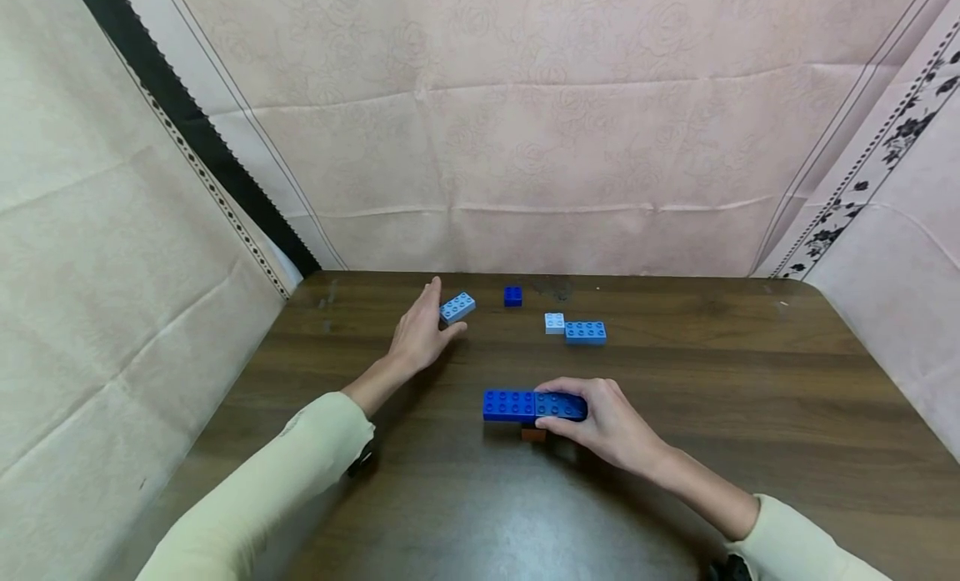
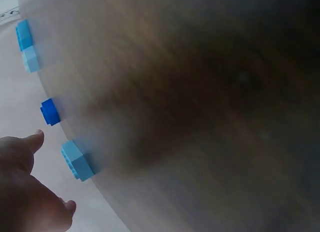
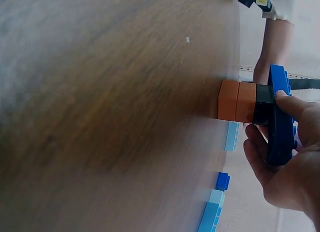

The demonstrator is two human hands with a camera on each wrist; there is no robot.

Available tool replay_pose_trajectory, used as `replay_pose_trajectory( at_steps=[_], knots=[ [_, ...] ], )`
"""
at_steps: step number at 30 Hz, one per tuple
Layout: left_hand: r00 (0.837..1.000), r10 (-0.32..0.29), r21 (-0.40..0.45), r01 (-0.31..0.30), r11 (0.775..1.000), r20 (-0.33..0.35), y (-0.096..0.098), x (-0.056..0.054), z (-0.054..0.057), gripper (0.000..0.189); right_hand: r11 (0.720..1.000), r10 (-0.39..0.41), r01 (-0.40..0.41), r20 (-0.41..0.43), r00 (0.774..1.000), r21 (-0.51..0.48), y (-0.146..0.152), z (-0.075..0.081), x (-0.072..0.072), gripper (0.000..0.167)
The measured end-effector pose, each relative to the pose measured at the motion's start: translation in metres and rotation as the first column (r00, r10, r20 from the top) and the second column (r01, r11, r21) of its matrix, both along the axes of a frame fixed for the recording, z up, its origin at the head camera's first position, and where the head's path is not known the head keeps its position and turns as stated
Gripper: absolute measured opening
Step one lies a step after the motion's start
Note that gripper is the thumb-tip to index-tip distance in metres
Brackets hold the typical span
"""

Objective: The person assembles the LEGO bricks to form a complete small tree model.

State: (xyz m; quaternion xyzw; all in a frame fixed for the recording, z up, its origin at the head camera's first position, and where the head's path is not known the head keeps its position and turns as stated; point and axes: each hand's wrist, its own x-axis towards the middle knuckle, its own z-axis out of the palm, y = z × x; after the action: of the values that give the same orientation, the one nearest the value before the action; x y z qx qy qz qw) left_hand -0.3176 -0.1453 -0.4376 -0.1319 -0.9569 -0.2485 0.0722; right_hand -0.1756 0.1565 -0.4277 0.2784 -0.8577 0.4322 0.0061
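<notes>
My right hand (image 1: pixel 611 418) grips the right end of a blue brick bar (image 1: pixel 510 406), with thumb and fingers on its opposite long sides. The bar lies across a black brick (image 3: pixel 263 105), which tops two stacked orange-brown bricks (image 3: pixel 236 101) on the table. From above, the bar appears as two studded blue bricks end to end. Farther off, my left hand (image 1: pixel 422 331) reaches around a light blue brick (image 1: pixel 457 308), thumb and fingers spread. A gap shows between that hand and the brick (image 2: pixel 77 161) in the left wrist view.
A small dark blue brick (image 1: pixel 513 296) sits near the back edge of the wooden table (image 1: pixel 712 381). To its right, a pale blue brick (image 1: pixel 554 323) stands beside a longer blue brick (image 1: pixel 585 333). Patterned cloth (image 1: pixel 525 147) hangs behind the table.
</notes>
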Motion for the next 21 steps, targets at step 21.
replay_pose_trajectory(
  at_steps=[21],
  knots=[
    [0.989,0.097,-0.037,-0.094,0.995,0.108,0.009,-0.024,-0.008,0.072,1.0,-0.007,0.007,-0.015,1.0,-0.001,0.0,0.0,0.001,0.033]
  ],
)
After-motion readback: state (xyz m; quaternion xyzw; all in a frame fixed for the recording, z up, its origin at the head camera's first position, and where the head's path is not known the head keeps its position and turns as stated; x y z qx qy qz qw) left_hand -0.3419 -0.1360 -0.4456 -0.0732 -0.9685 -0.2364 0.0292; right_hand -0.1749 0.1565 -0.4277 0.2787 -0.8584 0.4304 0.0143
